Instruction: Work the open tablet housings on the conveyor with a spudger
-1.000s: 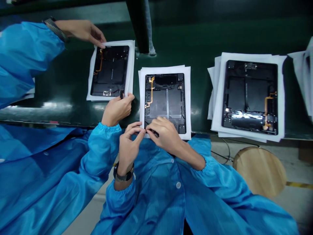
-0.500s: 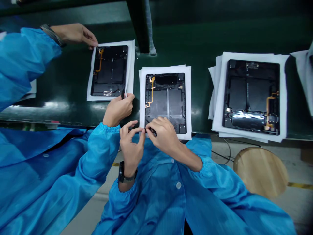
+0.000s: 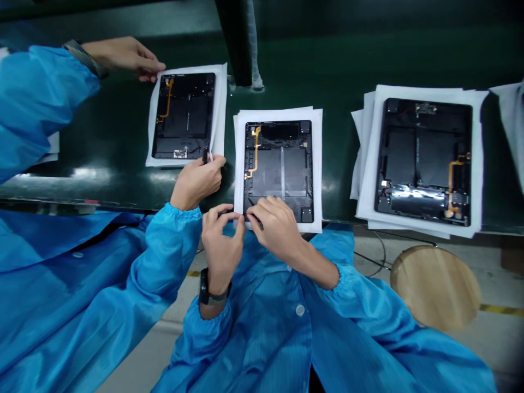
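Observation:
An opened tablet (image 3: pixel 282 169), black with an orange flex cable (image 3: pixel 256 155) on its left side, lies on white sheets (image 3: pixel 318 174) before me. At its lower left corner, the thumb and forefinger of my left hand (image 3: pixel 223 240) meet in a pinch, the other fingers curled apart; whatever is between the tips is too small to make out. Close beside it, my right hand (image 3: pixel 276 224) is closed around a slim black tool (image 3: pixel 256 219) that looks like tweezers. This hand is over the tablet's lower edge and hides part of it.
To the left, a co-worker's hands (image 3: pixel 198 177) are at another opened tablet (image 3: pixel 184 117) on white sheets; one holds a small black item. A third opened tablet (image 3: pixel 423 158) rests on stacked sheets at right. A dark post (image 3: pixel 233 43) stands behind, and a round wooden stool (image 3: pixel 436 286) below.
The view has shifted slightly. My right hand has turned a little, and the slim black tool's tip shows more clearly over the tablet; my left hand keeps its pinch at the corner.

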Demonstrator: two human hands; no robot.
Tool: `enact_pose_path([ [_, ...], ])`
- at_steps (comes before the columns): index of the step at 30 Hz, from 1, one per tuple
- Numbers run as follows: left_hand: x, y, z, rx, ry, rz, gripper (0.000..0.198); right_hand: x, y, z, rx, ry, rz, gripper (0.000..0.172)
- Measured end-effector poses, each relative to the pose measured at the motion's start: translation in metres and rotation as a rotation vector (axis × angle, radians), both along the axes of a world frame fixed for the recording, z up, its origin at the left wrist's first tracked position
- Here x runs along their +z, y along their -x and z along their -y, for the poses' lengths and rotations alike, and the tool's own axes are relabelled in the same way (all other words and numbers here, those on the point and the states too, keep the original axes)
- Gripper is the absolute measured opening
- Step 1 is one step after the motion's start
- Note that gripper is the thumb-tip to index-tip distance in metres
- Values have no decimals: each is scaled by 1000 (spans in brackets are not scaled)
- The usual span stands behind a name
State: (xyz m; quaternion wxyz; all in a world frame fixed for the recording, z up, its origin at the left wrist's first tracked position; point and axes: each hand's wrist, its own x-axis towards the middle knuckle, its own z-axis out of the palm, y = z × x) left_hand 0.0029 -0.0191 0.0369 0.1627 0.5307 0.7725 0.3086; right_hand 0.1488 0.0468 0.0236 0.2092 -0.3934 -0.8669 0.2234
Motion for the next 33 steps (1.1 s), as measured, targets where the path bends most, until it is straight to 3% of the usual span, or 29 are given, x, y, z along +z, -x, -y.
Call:
enact_pose_path([
  [6,9,17,-14,-98,118,133,7,2,-2,-2,28,-21,25,21],
  [11,14,20,-20,-160,144,101,9,5,-5,-8,99,-21,52,21],
  [16,23,21,-28,-250,224,-14,10,2,-8,-11,132,12,22,19],
  [27,45,23,-53,-431,415,-297,11,1,-25,-14,61,47,-255,26],
  [33,49,13,-59,-429,488,-579,10,12,-43,-19,-2,99,-400,22],
])
